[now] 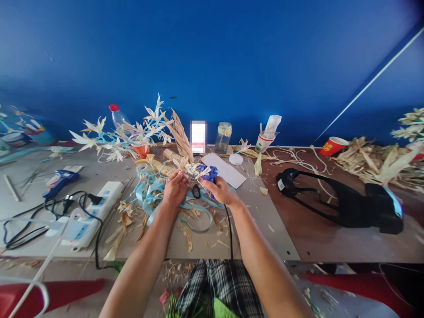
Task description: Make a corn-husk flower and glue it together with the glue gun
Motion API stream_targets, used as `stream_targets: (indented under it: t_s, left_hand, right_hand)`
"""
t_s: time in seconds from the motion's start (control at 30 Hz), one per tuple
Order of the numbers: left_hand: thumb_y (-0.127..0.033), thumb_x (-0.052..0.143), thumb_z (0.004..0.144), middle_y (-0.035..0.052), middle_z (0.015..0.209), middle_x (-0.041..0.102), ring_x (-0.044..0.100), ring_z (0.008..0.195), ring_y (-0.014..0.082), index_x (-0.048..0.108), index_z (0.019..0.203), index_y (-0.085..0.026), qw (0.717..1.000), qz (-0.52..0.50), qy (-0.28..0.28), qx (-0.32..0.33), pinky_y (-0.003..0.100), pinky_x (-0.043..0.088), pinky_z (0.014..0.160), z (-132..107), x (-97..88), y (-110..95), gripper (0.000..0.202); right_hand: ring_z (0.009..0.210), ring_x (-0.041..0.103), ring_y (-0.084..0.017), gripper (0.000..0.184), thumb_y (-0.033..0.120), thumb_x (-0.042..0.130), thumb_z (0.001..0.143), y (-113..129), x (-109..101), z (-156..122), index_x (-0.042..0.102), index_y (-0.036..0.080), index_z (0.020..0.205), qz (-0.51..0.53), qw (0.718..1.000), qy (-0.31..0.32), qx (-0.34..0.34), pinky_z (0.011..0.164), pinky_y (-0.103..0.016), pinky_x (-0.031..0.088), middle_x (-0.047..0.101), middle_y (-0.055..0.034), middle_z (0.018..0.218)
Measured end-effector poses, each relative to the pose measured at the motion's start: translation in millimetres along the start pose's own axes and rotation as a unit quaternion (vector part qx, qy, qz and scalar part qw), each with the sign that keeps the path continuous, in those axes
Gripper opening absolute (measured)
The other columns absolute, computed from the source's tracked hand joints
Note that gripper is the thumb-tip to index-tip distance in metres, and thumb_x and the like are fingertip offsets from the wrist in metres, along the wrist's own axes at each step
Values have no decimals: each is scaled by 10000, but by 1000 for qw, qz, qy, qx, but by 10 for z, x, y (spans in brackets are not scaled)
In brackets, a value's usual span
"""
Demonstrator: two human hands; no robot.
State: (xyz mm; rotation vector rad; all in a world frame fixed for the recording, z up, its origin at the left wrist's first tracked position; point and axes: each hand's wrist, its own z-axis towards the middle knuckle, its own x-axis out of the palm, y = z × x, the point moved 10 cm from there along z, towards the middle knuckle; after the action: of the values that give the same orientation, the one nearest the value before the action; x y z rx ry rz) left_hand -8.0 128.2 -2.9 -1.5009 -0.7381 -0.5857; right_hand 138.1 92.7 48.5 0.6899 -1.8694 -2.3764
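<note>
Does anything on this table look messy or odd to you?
Yes. Dry scraps litter the grey tabletop, and light-blue ribbon lies tangled beside the left hand, so it looks untidy. Near the wall, a blocky pixelated patch looks odd because it hides whatever is there. I see no liquid spill.

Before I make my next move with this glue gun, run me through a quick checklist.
1. Right hand gripping the blue glue gun: ok.
2. Left hand pinching the pale husk pieces: ok.
3. Black cord clear of the left hand: ok.
4. Space around the hands uncluttered: not ok, light-blue ribbon and husk scraps lie there.
5. Glue gun hot: cannot tell.
6. Power strip live: cannot tell.
</note>
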Motion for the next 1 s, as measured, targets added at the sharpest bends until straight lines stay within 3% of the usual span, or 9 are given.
stream_targets:
  t_s: [0.2,0.4,0.5,0.57,0.7,0.83,0.93,1.0]
  left_hand:
    - [-122,693,687,-47,583,505,455,493,52,565,720,-153,1000,6,1,0,235,451,602,-10,8,2,135]
    - [-103,699,669,-51,580,516,455,486,41,580,728,-149,1000,-1,-6,-5,227,455,601,-2,-17,6,141]
    - [-106,708,661,-53,588,530,456,478,39,592,741,-153,1000,-1,-14,-7,232,464,606,8,-36,9,149]
    - [-106,710,655,-52,577,531,452,471,41,594,727,-155,1000,-2,-19,-7,233,463,597,11,-44,10,145]
    - [-100,707,645,-47,573,541,457,481,46,596,709,-155,1000,-6,-9,-6,228,454,581,8,-19,15,140]
    - [-102,713,636,-45,585,561,465,487,48,611,744,-156,1000,-2,-6,-14,235,462,599,4,-20,40,158]
    - [-114,715,641,-42,593,570,472,496,49,615,759,-155,1000,4,2,-20,235,466,611,0,-4,61,160]
    - [-114,714,641,-41,600,573,470,497,47,613,754,-157,1000,8,6,-19,227,461,603,-4,11,63,158]
  right_hand:
    - [545,364,-94,357,507,449,837,-24,-3,-11,494,173,720,34,999,-5,7,532,-235,306,422,34,590]
    - [562,409,-107,390,524,458,826,-119,-122,9,572,151,840,72,994,-73,23,550,-238,339,480,15,629]
    - [683,518,-159,358,480,470,828,-144,-342,-6,589,146,876,-59,982,-177,34,649,-264,400,568,-38,737]
    - [816,566,-208,335,439,499,819,-167,-469,-38,597,133,913,-192,950,-235,68,741,-301,418,601,-102,878]
    - [970,568,-283,364,413,519,823,-344,-574,-81,600,110,1008,-361,881,-250,174,851,-391,396,577,-179,1032]
    - [1047,532,-339,419,390,566,796,-546,-639,-122,591,78,1075,-402,851,-242,237,897,-468,358,550,-209,1088]
    - [1088,491,-376,430,377,621,744,-619,-663,-145,612,81,1056,-396,850,-231,260,910,-508,336,527,-220,1123]
    - [1108,465,-377,424,356,633,730,-545,-681,-156,615,108,1073,-382,856,-249,242,912,-515,330,517,-212,1154]
